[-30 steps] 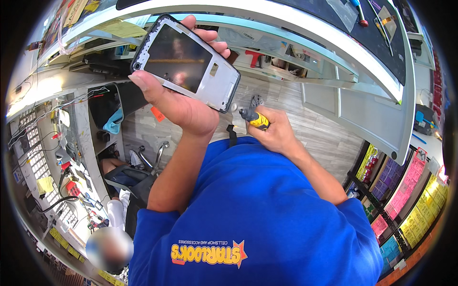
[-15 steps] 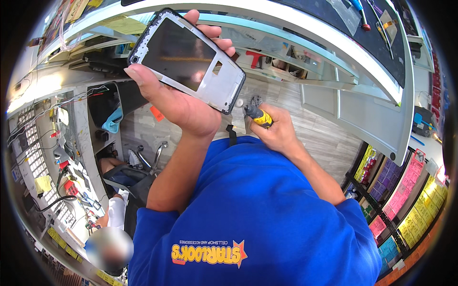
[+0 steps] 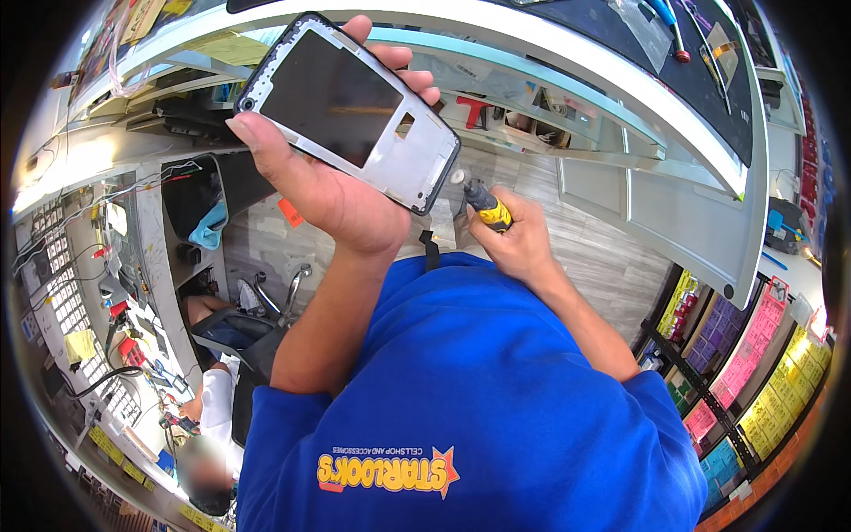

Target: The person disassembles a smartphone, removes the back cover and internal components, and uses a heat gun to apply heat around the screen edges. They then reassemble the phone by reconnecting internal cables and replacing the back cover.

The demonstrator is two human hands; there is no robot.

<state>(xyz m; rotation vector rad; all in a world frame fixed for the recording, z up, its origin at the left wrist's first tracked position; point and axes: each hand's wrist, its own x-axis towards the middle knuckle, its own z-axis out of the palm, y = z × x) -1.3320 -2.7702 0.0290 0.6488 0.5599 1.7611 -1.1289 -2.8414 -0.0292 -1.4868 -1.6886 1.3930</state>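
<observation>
In my left hand (image 3: 355, 208) lies a phone frame (image 3: 399, 168), tilted, its inner side facing up. It has a grey-white metal plate, a black rim and a large dark panel (image 3: 335, 97) in the middle. The thumb presses the near left edge, while the fingers curl round the far side. My right hand (image 3: 521, 235) is closed around a black and yellow rotary tool (image 3: 489, 209). A small pale round tip (image 3: 457, 176) shows at the tool's end, just off the frame's lower right corner and apart from it.
A white workbench with a dark mat (image 3: 700, 106) and hand tools runs across the top. Below it are shelves with a red object (image 3: 472, 111). Another person (image 3: 213, 399) sits at a cluttered bench on the left. Racks of coloured packets (image 3: 745, 355) stand at right.
The rotary tool and my right hand have shifted slightly right and down, and the tool's tip shows more clearly. The phone frame has moved only slightly. The other person has leaned a little.
</observation>
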